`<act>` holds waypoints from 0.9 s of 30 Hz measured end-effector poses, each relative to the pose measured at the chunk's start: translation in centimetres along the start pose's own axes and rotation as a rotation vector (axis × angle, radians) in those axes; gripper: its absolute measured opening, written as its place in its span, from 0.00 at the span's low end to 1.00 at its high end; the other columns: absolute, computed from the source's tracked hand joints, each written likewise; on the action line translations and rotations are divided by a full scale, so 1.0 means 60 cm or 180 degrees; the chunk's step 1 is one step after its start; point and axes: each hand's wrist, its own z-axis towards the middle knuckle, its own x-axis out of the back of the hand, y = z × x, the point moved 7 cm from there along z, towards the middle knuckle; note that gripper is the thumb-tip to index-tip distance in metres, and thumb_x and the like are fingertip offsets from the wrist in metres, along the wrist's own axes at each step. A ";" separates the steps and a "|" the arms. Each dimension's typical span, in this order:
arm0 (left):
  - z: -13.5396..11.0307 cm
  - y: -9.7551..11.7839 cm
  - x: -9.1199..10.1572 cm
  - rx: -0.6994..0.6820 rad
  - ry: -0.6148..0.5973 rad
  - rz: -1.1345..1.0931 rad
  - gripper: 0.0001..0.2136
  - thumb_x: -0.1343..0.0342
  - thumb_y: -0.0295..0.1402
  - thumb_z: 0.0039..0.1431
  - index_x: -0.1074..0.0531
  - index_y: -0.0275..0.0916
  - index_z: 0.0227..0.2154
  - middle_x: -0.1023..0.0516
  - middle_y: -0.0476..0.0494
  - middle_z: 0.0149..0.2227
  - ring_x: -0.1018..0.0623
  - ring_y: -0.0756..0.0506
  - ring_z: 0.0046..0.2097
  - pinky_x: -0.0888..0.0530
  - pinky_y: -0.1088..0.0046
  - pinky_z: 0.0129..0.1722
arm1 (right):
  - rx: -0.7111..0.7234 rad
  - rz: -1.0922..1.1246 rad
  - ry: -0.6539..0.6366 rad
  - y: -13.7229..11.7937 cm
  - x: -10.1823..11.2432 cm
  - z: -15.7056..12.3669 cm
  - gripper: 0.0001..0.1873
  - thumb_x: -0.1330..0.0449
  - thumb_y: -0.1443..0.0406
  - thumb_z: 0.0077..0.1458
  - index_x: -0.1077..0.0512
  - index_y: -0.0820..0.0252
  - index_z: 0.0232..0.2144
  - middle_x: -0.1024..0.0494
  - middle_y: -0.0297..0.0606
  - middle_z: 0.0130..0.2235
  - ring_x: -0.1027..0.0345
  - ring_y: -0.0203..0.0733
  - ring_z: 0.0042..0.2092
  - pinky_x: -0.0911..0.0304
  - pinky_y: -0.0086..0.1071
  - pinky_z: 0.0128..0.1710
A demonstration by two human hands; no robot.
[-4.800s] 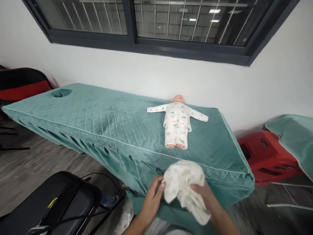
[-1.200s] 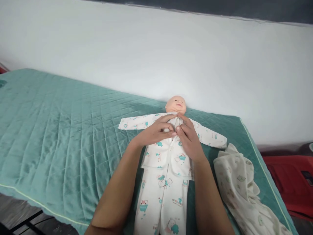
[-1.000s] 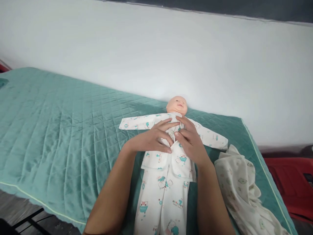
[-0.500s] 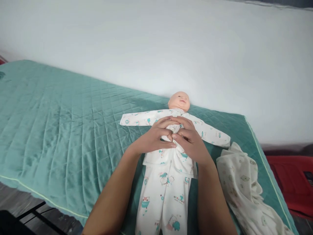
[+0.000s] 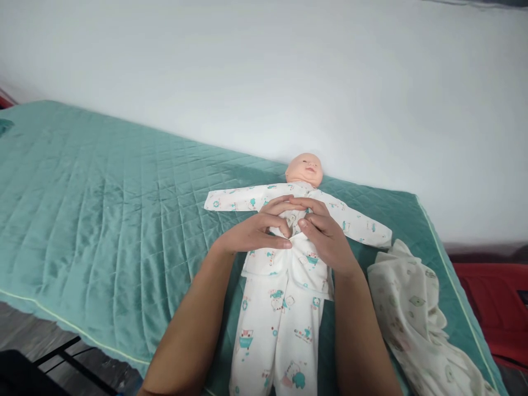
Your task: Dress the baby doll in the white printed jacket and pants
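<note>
Left hand (image 5: 251, 237) and right hand (image 5: 326, 241) pinch doll's shirt (image 5: 307, 265).

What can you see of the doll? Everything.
The doll lies face up on the green quilted bed cover, bald head toward the wall, arms spread wide. The head looks like plastic; the rest is hidden under a white printed jacket and matching trousers. The left hand and right hand pinch the jacket front at the chest. Feet are out of frame. A loose cloth lies close by one sleeve.
</note>
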 end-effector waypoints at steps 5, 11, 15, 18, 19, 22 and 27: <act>0.002 -0.001 0.001 0.0075 -0.0011 -0.0181 0.11 0.43 0.41 0.62 0.25 0.42 0.27 0.39 0.50 0.68 0.51 0.39 0.72 0.51 0.54 0.71 | -0.0034 -0.0130 -0.0022 -0.001 -0.001 0.002 0.17 0.48 0.59 0.66 0.26 0.54 0.28 0.28 0.35 0.58 0.40 0.45 0.62 0.45 0.48 0.63; 0.005 0.002 0.003 0.0190 -0.0001 -0.0323 0.12 0.42 0.41 0.61 0.27 0.41 0.25 0.36 0.49 0.66 0.48 0.40 0.71 0.49 0.55 0.70 | -0.0044 -0.0008 -0.0038 -0.003 -0.001 0.003 0.17 0.48 0.60 0.66 0.26 0.54 0.28 0.28 0.33 0.58 0.39 0.44 0.61 0.46 0.45 0.63; 0.003 0.002 0.012 0.0256 0.0246 -0.0508 0.17 0.44 0.42 0.61 0.32 0.40 0.20 0.30 0.46 0.61 0.41 0.38 0.68 0.45 0.54 0.68 | -0.0193 0.0324 0.0172 0.007 0.009 0.000 0.22 0.49 0.57 0.67 0.34 0.56 0.21 0.26 0.35 0.55 0.34 0.44 0.57 0.42 0.43 0.60; 0.004 0.005 0.010 0.0251 0.0358 -0.0628 0.18 0.42 0.41 0.60 0.35 0.39 0.19 0.28 0.45 0.60 0.39 0.38 0.67 0.43 0.54 0.67 | -0.0223 0.0551 0.0158 0.007 0.005 -0.002 0.21 0.47 0.56 0.65 0.34 0.57 0.21 0.25 0.36 0.55 0.34 0.46 0.57 0.41 0.43 0.61; 0.004 0.004 0.010 0.0273 0.0455 -0.0750 0.18 0.41 0.41 0.59 0.36 0.39 0.18 0.28 0.45 0.60 0.38 0.38 0.66 0.42 0.54 0.66 | -0.0267 0.0637 0.0205 0.008 0.005 -0.003 0.20 0.47 0.56 0.65 0.32 0.56 0.22 0.25 0.36 0.55 0.33 0.47 0.57 0.41 0.44 0.61; -0.004 -0.014 0.034 0.0345 0.1383 -0.1509 0.17 0.41 0.41 0.58 0.37 0.38 0.20 0.26 0.43 0.57 0.30 0.37 0.61 0.34 0.53 0.61 | -0.0571 0.0965 0.0834 0.024 0.021 -0.010 0.19 0.50 0.53 0.66 0.28 0.56 0.30 0.24 0.39 0.54 0.32 0.49 0.56 0.38 0.46 0.59; -0.079 -0.096 0.099 0.1036 0.3897 -0.1794 0.10 0.43 0.40 0.56 0.28 0.37 0.31 0.22 0.42 0.41 0.22 0.44 0.43 0.26 0.67 0.42 | -0.1423 0.1107 0.2751 0.094 0.095 -0.058 0.25 0.54 0.47 0.64 0.28 0.58 0.42 0.24 0.45 0.49 0.28 0.50 0.49 0.32 0.44 0.49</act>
